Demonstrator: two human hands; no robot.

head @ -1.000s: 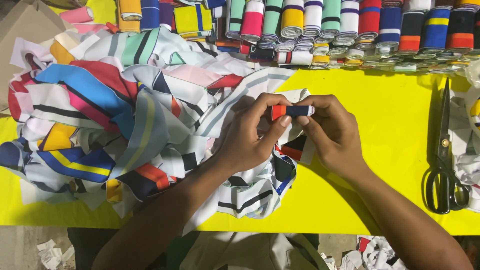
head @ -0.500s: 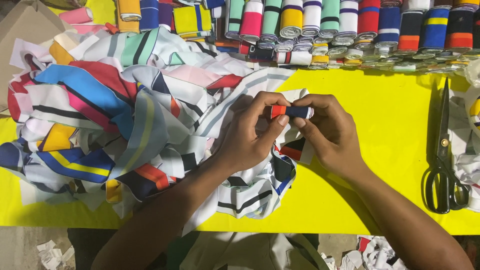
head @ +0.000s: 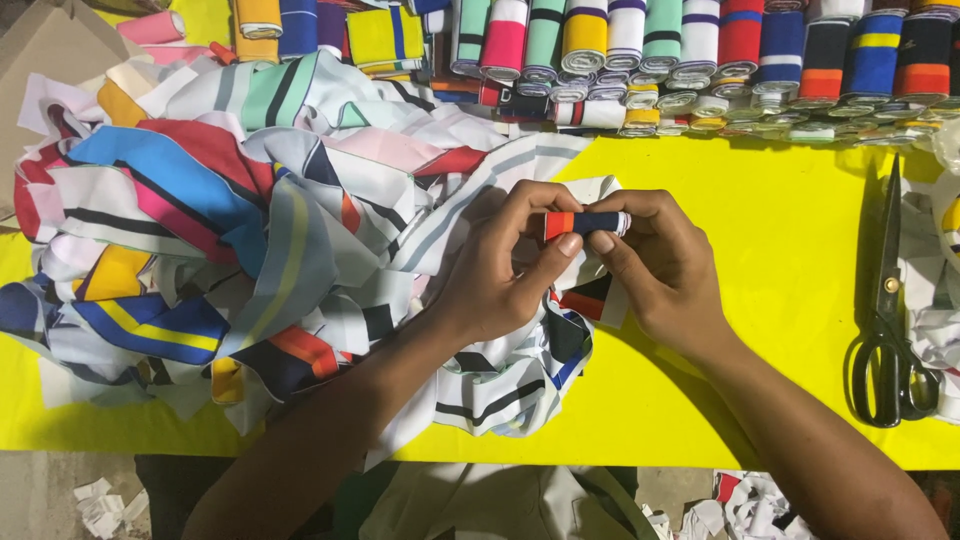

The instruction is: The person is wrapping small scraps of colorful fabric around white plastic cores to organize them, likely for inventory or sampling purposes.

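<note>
Nearest, paper scraps (head: 100,505) lie on the floor below the counter (head: 760,260), which is covered in yellow. Above its near edge both forearms reach in. The left hand (head: 500,270) and right hand (head: 665,270) meet over the edge of a heap of striped fabric strips (head: 230,230). Between them is a small fabric roll (head: 587,223), orange at its left end, dark blue along the middle, white at its right; each grip is pinching one end of it with thumb and fingertips, holding it level just above the heap. To the right, black scissors (head: 885,320) lie shut on the yellow surface, well apart from the hands. Farthest, a row of finished rolls (head: 700,50) lines the back edge.
</note>
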